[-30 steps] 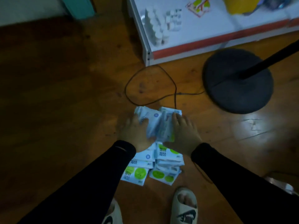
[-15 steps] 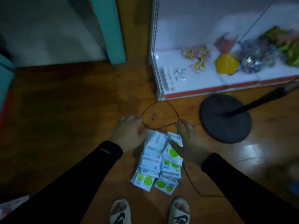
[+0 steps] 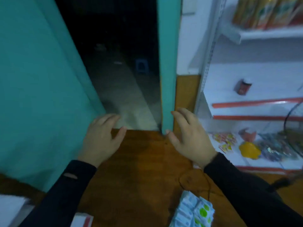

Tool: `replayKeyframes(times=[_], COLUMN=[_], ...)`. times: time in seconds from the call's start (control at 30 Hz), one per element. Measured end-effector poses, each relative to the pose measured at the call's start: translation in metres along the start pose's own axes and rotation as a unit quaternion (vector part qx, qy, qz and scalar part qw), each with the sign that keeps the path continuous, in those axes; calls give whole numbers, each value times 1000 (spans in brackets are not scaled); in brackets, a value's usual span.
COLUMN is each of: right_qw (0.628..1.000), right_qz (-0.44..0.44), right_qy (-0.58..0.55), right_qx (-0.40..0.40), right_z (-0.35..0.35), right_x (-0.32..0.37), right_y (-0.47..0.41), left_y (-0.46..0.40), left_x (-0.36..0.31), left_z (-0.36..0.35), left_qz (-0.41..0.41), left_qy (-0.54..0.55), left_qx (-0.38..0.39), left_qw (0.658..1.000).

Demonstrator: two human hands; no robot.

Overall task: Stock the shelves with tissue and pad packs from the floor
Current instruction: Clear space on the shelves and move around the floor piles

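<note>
A pile of white packs with blue print and green dots (image 3: 194, 210) lies on the wooden floor at the bottom edge, partly cut off. My left hand (image 3: 101, 138) and my right hand (image 3: 190, 138) hover in the air above the floor, well ahead of the pile, fingers spread and relaxed, holding nothing. The white shelf unit (image 3: 255, 102) with red edge strips stands to the right. Its lower shelves carry a small dark red jar (image 3: 243, 87), small sachets (image 3: 224, 140), a yellow pack (image 3: 249, 150) and shiny wrapped goods.
A teal door (image 3: 37, 89) stands open on the left beside a teal door frame (image 3: 168, 63), with a dark room beyond. A black cable (image 3: 208, 187) runs over the floor near the pile. A white box edge (image 3: 11, 208) shows at bottom left.
Both hands have come off the pack pile and risen empty. The view has swung up from the floor to the doorway and the shelves.
</note>
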State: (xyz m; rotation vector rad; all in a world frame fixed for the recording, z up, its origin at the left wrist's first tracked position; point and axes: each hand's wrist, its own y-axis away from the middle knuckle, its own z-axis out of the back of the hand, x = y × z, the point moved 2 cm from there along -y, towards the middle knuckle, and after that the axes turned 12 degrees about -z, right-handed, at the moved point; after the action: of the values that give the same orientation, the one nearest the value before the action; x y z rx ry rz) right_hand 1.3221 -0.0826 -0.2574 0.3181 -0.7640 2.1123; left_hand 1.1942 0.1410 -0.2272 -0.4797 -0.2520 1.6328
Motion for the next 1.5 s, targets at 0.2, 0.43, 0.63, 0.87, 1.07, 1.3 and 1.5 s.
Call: replayKeyframes(times=[0.2, 0.43, 0.63, 0.87, 1.07, 1.3, 1.5], right_qw=[988, 931, 840, 732, 680, 651, 640], right_qz=[138, 314, 460, 581, 621, 641, 639], right_qy=[-61, -171, -261, -309, -334, -332, -336], right_qx=[33, 75, 121, 173, 203, 232, 263], right_z=[58, 87, 107, 133, 145, 138, 113], right_x=[129, 323, 492, 667, 769, 862, 961], right_y=[22, 85, 201, 396, 533, 622, 665], left_y=[117, 310, 491, 705, 828, 915, 977], left_x=[-16, -61, -123, -211, -240, -214, -150], left_z=[180, 362, 473, 564, 619, 663, 704], left_qz=[109, 277, 410, 552, 608, 641, 672], left_qy=[-110, -264, -374, -440, -455, -441, -422], left_qx=[-76, -131, -169, -167, -134, -96, -85], left_qw=[985, 915, 814, 688, 636, 621, 603])
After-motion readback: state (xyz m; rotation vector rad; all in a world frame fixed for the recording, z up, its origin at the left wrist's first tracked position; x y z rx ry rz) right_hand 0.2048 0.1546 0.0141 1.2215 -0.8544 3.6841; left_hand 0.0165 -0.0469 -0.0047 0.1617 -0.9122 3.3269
